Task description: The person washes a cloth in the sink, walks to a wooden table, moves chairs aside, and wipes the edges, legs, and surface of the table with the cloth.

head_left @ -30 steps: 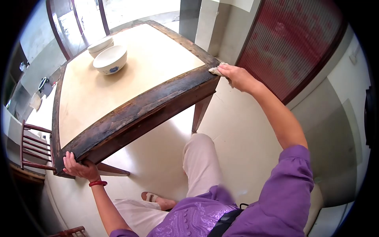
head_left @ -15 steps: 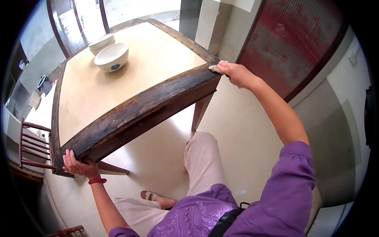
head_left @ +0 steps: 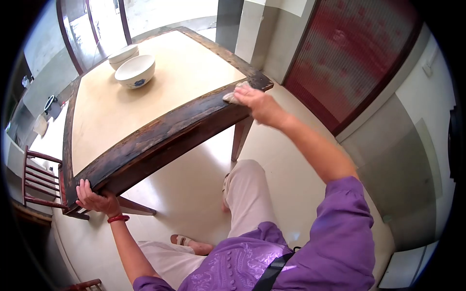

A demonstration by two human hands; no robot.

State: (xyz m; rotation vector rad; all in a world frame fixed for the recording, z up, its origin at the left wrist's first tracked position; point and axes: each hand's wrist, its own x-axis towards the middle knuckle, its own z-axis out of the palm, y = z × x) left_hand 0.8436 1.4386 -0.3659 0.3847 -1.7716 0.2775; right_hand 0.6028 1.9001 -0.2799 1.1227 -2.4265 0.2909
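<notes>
A wooden table with a worn dark rim and a pale top stands in front of me. At its near left corner, my left hand is closed around the edge, fingers on top. My right hand presses a light, crumpled cloth onto the dark rim, a little left of the right corner. Part of the cloth is hidden under the fingers. Farther back on the tabletop sit a white bowl with a blue flower mark and, behind it, stacked white bowls. Neither hand touches the bowls.
A dark wooden chair stands by the table's left side. To the right is a red ribbed door panel beside a grey and white wall. A table leg comes down to the pale tiled floor near my knees.
My right hand and the cloth have slid left along the near rim, away from the right corner. My left hand keeps its hold on the left corner.
</notes>
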